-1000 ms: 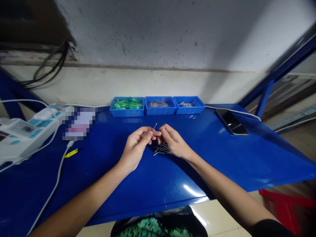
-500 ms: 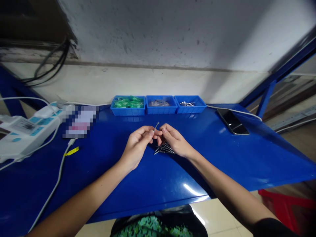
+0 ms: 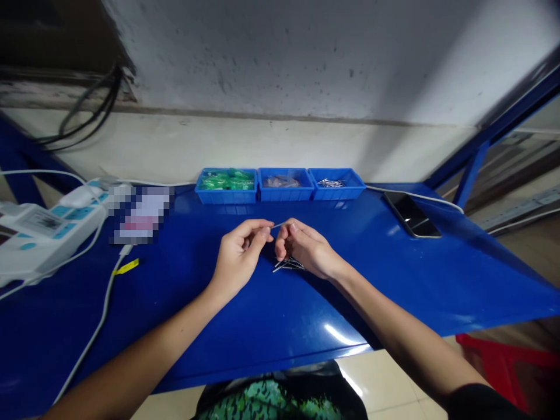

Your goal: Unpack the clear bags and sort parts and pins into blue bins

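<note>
My left hand (image 3: 240,252) and my right hand (image 3: 306,248) meet over the middle of the blue table (image 3: 271,315). Both are closed in a pinch around one thin metal pin (image 3: 276,224), which lies nearly level between the fingertips. Under my right hand a small pile of metal pins (image 3: 286,265) lies on the table, partly hidden by the palm.
Three blue trays stand at the back: one with green parts (image 3: 226,185), one with clear bits (image 3: 285,184), one with metal pins (image 3: 336,183). A phone (image 3: 411,214) lies at the right. A white power strip (image 3: 39,230) and cables sit at the left.
The pin between my fingertips has turned from pointing up to lying nearly level. My hands have drawn slightly apart along it.
</note>
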`<action>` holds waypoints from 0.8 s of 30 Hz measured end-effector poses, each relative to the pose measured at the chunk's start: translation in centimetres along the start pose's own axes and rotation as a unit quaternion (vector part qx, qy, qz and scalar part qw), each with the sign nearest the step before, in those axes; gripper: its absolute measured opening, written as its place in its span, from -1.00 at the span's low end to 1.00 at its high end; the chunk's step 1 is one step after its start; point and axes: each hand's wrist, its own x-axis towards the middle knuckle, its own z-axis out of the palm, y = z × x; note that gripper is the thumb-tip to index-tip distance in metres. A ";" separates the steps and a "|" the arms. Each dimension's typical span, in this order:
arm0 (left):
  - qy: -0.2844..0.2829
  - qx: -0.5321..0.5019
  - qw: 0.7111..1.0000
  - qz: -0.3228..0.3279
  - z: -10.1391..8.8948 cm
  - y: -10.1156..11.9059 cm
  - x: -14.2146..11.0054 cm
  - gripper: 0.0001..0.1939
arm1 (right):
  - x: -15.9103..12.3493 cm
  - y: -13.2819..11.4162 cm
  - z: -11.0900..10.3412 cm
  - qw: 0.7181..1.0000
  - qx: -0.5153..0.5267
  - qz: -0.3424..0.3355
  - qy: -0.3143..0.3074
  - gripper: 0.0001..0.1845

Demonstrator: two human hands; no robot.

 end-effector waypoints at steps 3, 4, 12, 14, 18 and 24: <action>0.006 0.130 0.985 0.111 -0.5 0.3 0.0 -0.85 | -0.1 -0.4 0.2 1.000 0.023 0.004 0.003 -0.64; 0.008 0.159 0.975 0.153 -0.6 0.4 0.0 -0.85 | -0.1 -0.5 0.2 1.000 0.027 0.003 0.000 -0.64; 0.019 0.222 0.942 0.252 -0.6 1.1 -0.1 -0.83 | -0.4 -0.5 -0.1 0.998 0.045 0.009 -0.031 -0.68; 0.020 0.225 0.941 0.251 -0.7 1.2 0.0 -0.84 | -0.4 -0.5 -0.1 0.998 0.046 0.012 -0.037 -0.68; 0.014 0.223 0.941 0.253 -0.9 1.2 0.0 -0.84 | -0.5 -0.5 -0.2 0.997 0.052 0.009 -0.048 -0.69; 0.008 0.211 0.950 0.228 -0.8 1.5 0.1 -0.85 | -0.4 -0.6 -0.1 1.000 -0.005 -0.001 -0.022 -0.64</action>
